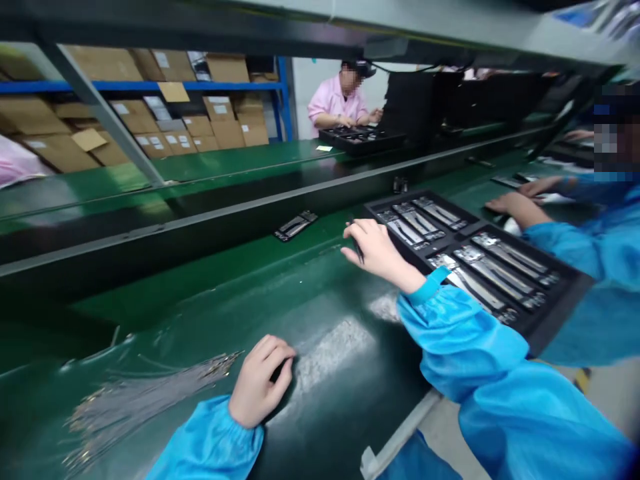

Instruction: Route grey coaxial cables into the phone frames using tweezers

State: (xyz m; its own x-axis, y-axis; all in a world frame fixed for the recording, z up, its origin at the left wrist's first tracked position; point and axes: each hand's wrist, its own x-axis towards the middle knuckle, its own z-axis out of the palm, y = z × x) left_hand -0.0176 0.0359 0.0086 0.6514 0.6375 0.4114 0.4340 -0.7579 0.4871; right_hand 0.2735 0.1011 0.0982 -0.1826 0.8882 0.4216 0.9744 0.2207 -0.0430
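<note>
Left hand [260,387] (curled) near belt edge [395,433].

Two bare hands of the wearer rest on the green belt, the left hand [260,387] and the right hand [375,250]. One black tray [560,313] lies just right of the right hand, with about nine metal parts [500,267] in view. One loose part [295,225] sits beyond the right hand. One bundle of thin wires [150,393] lies left of the left hand. Two other workers are visible.
</note>
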